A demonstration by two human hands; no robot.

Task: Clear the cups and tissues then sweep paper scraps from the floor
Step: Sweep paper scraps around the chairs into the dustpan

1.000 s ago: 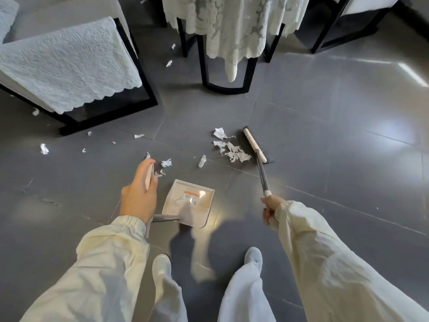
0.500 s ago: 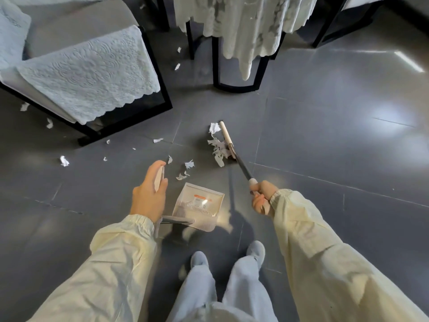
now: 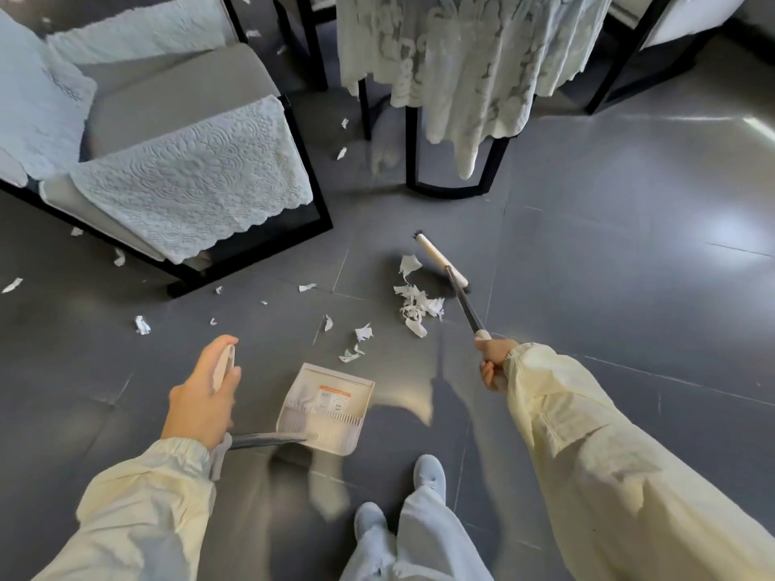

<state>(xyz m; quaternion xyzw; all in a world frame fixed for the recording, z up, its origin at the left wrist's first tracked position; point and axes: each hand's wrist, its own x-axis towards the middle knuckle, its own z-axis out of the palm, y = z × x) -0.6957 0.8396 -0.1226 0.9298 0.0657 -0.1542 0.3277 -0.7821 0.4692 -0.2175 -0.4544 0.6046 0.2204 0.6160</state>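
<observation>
My left hand (image 3: 203,396) grips the white top of a long dustpan handle. The white dustpan (image 3: 327,408) sits on the grey floor just right of it, its mouth facing away from me. My right hand (image 3: 495,362) grips the end of a broom handle. The broom head (image 3: 440,260) lies on the floor behind a heap of white paper scraps (image 3: 417,304). A few smaller scraps (image 3: 356,343) lie between the heap and the dustpan. More scraps (image 3: 142,325) are scattered to the left.
A grey armchair (image 3: 176,119) with lace covers and a black frame stands at the left. A table with a lace cloth (image 3: 461,65) and black legs stands ahead, with scraps (image 3: 341,138) beside it. Another chair frame (image 3: 629,56) is at the far right. My feet (image 3: 427,475) are below the dustpan.
The broom has pushed the paper heap to the left and nearer the dustpan. My view has shifted forward and left, so chair and table appear closer. Both hands keep their grips.
</observation>
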